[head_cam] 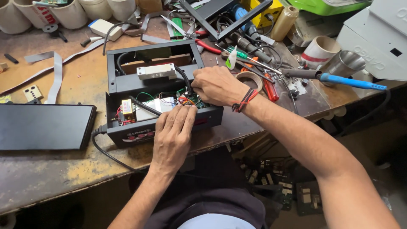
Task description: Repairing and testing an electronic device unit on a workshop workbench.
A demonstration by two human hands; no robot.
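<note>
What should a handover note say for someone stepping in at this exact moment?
Left hand: fingers down among the coloured wires at the front of the open black case.
Right hand: curled over the case's right inner corner; what it grips is hidden.
Case sits open on the workbench, flat black panel lying to its left, soldering iron set aside to the right.
Done: case opened. Left: wiring, closing.

Head camera, looking down at a workbench

The single view sits above and just behind the person's forearms, tilted steeply down and forward, close over the bench (51, 169). The open black box (161, 91) lies near centre; the bench's front edge and the floor below fill the lower frame.
</note>
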